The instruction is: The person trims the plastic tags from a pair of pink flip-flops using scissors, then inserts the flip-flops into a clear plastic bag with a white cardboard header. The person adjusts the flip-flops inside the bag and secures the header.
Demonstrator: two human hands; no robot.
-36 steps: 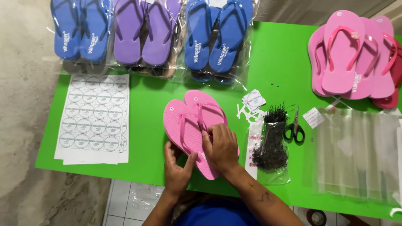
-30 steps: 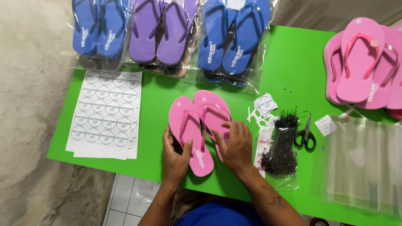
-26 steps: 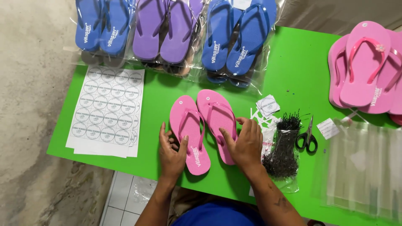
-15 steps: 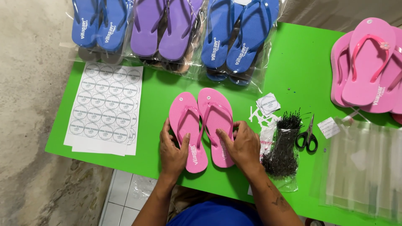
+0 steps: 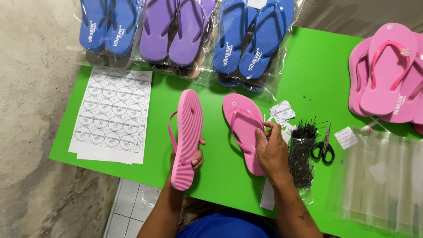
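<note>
My left hand (image 5: 190,161) grips a pink flip-flop (image 5: 188,132) near its heel, turned so the ribbed sole faces up and its strap hangs at the left. The second pink flip-flop (image 5: 242,123) lies strap up on the green table (image 5: 308,66). My right hand (image 5: 272,150) rests on its right edge and heel, fingers pressing the strap area.
Bagged blue and purple flip-flops (image 5: 185,31) line the far edge. A sheet of round stickers (image 5: 112,114) lies left. A bundle of black ties (image 5: 302,152), scissors (image 5: 324,145), paper tags (image 5: 283,111), clear bags (image 5: 379,180) and stacked pink flip-flops (image 5: 387,70) sit right.
The pair lay side by side under both hands. My left hand has lifted the left flip-flop away and turned it sole up; the right one stays flat.
</note>
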